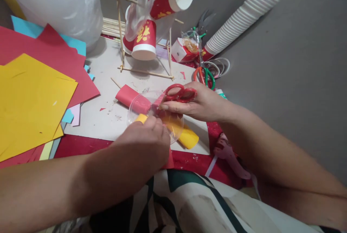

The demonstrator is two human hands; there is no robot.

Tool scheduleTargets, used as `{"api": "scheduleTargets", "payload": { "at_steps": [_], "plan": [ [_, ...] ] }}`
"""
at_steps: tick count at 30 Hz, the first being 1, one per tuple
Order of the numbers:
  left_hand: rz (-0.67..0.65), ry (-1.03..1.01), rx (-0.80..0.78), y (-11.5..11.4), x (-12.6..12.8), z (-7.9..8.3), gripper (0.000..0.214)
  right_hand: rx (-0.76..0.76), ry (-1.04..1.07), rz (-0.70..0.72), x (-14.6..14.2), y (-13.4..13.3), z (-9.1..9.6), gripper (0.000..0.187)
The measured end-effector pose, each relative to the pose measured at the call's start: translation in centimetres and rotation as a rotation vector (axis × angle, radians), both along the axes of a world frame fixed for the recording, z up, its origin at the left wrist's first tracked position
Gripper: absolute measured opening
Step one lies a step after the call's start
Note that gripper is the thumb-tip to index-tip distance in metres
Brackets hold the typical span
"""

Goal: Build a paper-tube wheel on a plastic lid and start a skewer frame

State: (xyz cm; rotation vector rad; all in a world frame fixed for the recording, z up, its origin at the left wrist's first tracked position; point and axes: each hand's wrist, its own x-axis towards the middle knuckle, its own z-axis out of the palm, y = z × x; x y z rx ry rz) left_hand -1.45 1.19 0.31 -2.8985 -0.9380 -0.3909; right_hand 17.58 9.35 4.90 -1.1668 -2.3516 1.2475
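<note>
My right hand [202, 103] is closed round red-handled scissors [180, 93], whose blades point left into a clear round plastic lid [141, 107]. My left hand [148, 145] is closed on the near edge of that lid and holds it above the floor. Under the lid lie a red paper roll [128, 96] and a yellow paper roll [187, 137] on a grey cardboard sheet [108, 77].
Yellow [29, 99], red and blue paper sheets lie at the left. A skewer frame [146, 71] carries red paper cups [143, 39] at the back. A stack of white cups [244, 16], green-handled scissors [204, 75], a pink glue gun [230, 155] and a big plastic bag [59, 1] lie around.
</note>
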Motion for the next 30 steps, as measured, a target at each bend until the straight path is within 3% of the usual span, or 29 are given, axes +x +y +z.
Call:
{"api": "scheduleTargets", "payload": {
  "at_steps": [2, 6, 8, 11, 13, 19, 23, 27, 30],
  "plan": [
    [0.031, -0.086, -0.149, 1.0, -1.1, 1.6, 0.005, 0.029, -0.001, -0.027, 0.1, -0.5, -0.1, 0.031],
    [0.16, -0.404, -0.241, 3.2, -2.3, 4.4, 0.017, 0.074, 0.031, -0.011, 0.1, -0.8, -0.3, 0.028],
    [0.148, -0.517, -0.301, 4.2, -2.1, 5.0, 0.02, 0.085, 0.04, 0.004, 0.2, -0.7, -0.3, 0.027],
    [0.069, -0.576, -0.274, 5.4, -1.3, 5.3, 0.031, 0.111, 0.072, 0.05, 0.3, -0.3, -0.2, 0.028],
    [0.084, -0.557, -0.197, 6.1, -0.6, 5.5, 0.037, 0.153, 0.084, 0.101, 0.4, -0.1, 0.0, 0.024],
    [0.079, -0.279, -0.128, 7.6, 1.3, 6.1, 0.028, 0.226, 0.108, 0.107, 0.3, 0.3, -0.4, 0.002],
    [0.038, -0.286, -0.091, 8.3, 1.7, 5.5, 0.021, 0.218, 0.123, 0.053, 0.4, 0.4, -1.1, 0.016],
    [0.034, -0.328, -0.118, 8.4, 1.3, 5.2, 0.024, 0.094, 0.083, 0.142, 1.1, 0.3, -0.9, 0.019],
    [-0.008, -0.415, -0.109, 8.5, 1.1, 5.0, 0.023, 0.16, 0.075, 0.028, 2.3, -0.6, -0.2, 0.019]
  ]
}}
